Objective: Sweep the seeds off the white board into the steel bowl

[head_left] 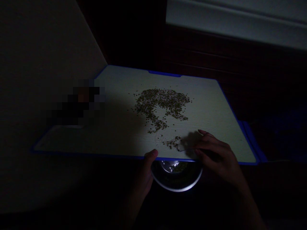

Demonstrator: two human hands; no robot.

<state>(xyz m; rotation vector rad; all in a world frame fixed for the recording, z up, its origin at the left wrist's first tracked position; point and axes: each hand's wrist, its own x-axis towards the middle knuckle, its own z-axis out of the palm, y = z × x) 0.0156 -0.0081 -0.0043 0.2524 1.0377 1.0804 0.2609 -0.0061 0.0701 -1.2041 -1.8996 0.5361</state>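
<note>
Many small green beans [165,97] lie scattered on a pale board [112,105] with a blue rim, with a thin spread of them nearer its front edge. My right hand [217,153] is over the board's front right part, fingers closed on a thin spoon-like tool [183,149] whose tip meets a few beans; its exact kind is hard to make out in the dark. Below the front edge is a round metal bowl [178,189] with green beans inside. My left hand [145,179] is at the bowl's left side, thumb over the board's rim; its other fingers are mostly hidden.
A blurred-out patch [79,102] covers something at the board's left side. Behind the board stands dark wooden furniture [203,54], with a pale ledge [227,22] above. A pale wall or panel [43,48] rises at the left. The surroundings are very dim.
</note>
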